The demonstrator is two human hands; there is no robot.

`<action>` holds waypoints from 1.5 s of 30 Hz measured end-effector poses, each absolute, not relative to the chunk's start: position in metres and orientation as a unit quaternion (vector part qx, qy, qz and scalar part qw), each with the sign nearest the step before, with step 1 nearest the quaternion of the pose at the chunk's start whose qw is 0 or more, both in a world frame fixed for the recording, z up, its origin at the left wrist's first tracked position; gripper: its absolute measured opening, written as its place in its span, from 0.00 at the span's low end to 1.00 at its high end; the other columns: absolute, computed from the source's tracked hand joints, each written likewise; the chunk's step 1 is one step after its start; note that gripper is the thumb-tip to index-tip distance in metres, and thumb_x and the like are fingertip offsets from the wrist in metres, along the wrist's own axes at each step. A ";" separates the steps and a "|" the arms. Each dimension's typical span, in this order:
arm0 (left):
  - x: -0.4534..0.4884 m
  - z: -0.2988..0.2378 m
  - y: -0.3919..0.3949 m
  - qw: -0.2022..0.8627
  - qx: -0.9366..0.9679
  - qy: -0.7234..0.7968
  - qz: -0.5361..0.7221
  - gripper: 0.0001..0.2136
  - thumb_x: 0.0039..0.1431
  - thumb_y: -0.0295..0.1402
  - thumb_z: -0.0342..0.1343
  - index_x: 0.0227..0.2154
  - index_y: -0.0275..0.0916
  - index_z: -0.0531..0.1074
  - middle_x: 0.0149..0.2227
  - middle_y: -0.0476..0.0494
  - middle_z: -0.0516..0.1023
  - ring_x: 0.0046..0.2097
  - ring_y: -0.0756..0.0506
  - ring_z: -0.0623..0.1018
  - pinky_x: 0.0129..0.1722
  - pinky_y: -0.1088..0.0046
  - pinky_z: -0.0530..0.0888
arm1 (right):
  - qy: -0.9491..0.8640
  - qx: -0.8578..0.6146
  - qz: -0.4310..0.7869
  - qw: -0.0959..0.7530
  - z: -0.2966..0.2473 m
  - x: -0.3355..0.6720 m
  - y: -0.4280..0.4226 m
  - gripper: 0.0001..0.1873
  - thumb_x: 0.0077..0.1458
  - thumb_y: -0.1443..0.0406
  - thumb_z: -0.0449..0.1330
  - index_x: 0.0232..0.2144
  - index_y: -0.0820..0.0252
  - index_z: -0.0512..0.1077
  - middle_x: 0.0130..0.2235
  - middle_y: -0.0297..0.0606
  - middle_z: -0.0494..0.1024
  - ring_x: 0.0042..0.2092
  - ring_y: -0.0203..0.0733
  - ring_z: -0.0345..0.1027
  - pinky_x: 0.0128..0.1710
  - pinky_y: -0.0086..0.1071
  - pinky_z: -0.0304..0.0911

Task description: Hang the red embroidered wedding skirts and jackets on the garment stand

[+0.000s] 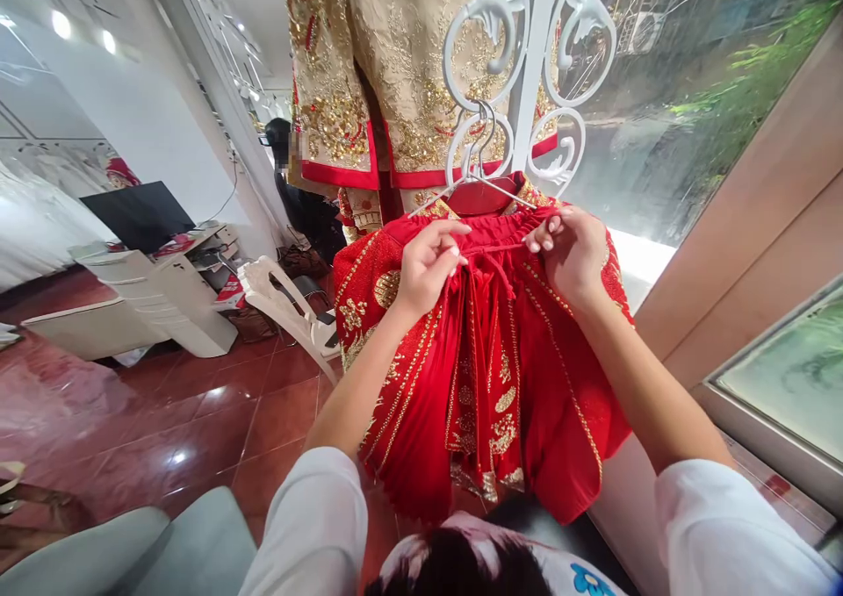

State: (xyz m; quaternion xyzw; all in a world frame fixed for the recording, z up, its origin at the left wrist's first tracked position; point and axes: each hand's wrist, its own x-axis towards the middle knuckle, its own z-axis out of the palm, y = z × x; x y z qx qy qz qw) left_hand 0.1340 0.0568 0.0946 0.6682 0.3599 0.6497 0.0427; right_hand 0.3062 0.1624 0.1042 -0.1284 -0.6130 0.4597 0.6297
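A red skirt (435,385) with gold beading and embroidery hangs in front of me, its gathered waistband near the top. A thin red drawstring (493,247) crosses the waistband, with a loose loop and end drooping at the middle. My left hand (428,267) is closed in a pinch at the drawstring's left side. On the other side, my right hand (574,252) is closed with its fingertips on the drawstring's right part. Behind the skirt, a red garment with a gold-trimmed collar (530,194) hangs on a metal hanger (504,192).
White scrollwork (454,47) on a post bears the hanger hooks. A beige and gold embroidered garment (401,61) hangs behind. Leftward are a white chair (280,302), a desk with a monitor (135,219), and a person in dark clothes (309,214). A window (659,78) stands at right.
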 end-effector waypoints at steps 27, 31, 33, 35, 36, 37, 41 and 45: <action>0.212 -0.087 -0.003 0.066 0.476 0.822 0.304 0.29 0.60 0.29 0.45 0.64 0.35 0.49 0.43 0.34 0.76 0.39 0.40 0.79 0.37 0.64 0.76 | -0.780 -0.530 0.156 0.293 -0.082 0.281 0.060 0.24 0.59 0.51 0.49 0.41 0.65 0.71 0.30 0.46 0.77 0.32 0.45 0.71 0.30 0.31 0.58; 0.211 -0.101 0.001 0.131 0.502 0.720 0.460 0.33 0.59 0.25 0.45 0.65 0.36 0.37 0.55 0.30 0.70 0.53 0.42 0.74 0.53 0.62 0.72 | -0.778 -0.527 0.153 0.307 -0.078 0.271 0.072 0.19 0.62 0.56 0.46 0.32 0.63 0.69 0.28 0.43 0.75 0.27 0.40 0.67 0.27 0.29 0.51; 0.209 -0.104 0.001 0.144 0.510 0.676 0.512 0.32 0.60 0.24 0.43 0.65 0.37 0.38 0.60 0.31 0.64 0.59 0.44 0.69 0.57 0.62 0.69 | -0.793 -0.480 0.188 0.324 -0.078 0.276 0.072 0.18 0.62 0.59 0.45 0.26 0.61 0.67 0.24 0.39 0.73 0.24 0.36 0.62 0.27 0.29 0.50; 0.206 -0.104 -0.001 0.147 0.503 0.669 0.527 0.28 0.61 0.27 0.45 0.63 0.37 0.47 0.60 0.32 0.64 0.59 0.44 0.69 0.57 0.62 0.68 | -0.805 -0.419 0.240 0.346 -0.079 0.287 0.066 0.19 0.61 0.58 0.47 0.21 0.60 0.63 0.21 0.36 0.69 0.23 0.35 0.59 0.26 0.28 0.50; 0.206 -0.103 -0.002 0.143 0.498 0.677 0.523 0.25 0.60 0.28 0.47 0.60 0.37 0.54 0.58 0.31 0.66 0.58 0.43 0.69 0.57 0.61 0.68 | -0.806 -0.395 0.261 0.355 -0.078 0.293 0.062 0.19 0.60 0.58 0.48 0.20 0.59 0.62 0.20 0.35 0.68 0.23 0.34 0.59 0.26 0.28 0.51; 0.205 -0.101 -0.003 0.141 0.495 0.687 0.514 0.21 0.59 0.29 0.49 0.56 0.36 0.60 0.55 0.32 0.70 0.57 0.42 0.71 0.57 0.60 0.68 | -0.807 -0.377 0.276 0.361 -0.078 0.299 0.057 0.20 0.60 0.57 0.48 0.19 0.59 0.61 0.20 0.34 0.67 0.22 0.34 0.58 0.26 0.28 0.51; 0.204 -0.089 -0.008 0.214 0.517 0.650 0.513 0.06 0.56 0.29 0.52 0.37 0.37 0.70 0.38 0.41 0.77 0.42 0.45 0.77 0.44 0.67 0.74 | -0.820 -0.385 0.266 0.331 -0.067 0.324 0.040 0.21 0.61 0.57 0.46 0.19 0.59 0.64 0.20 0.35 0.68 0.22 0.35 0.60 0.25 0.29 0.52; 0.207 -0.077 -0.015 0.320 0.498 0.580 0.560 0.05 0.56 0.34 0.56 0.28 0.37 0.70 0.29 0.48 0.76 0.31 0.50 0.75 0.33 0.76 0.71 | -0.804 -0.480 0.167 0.308 -0.049 0.341 0.025 0.16 0.58 0.56 0.50 0.28 0.59 0.71 0.24 0.38 0.74 0.24 0.39 0.66 0.24 0.30 0.53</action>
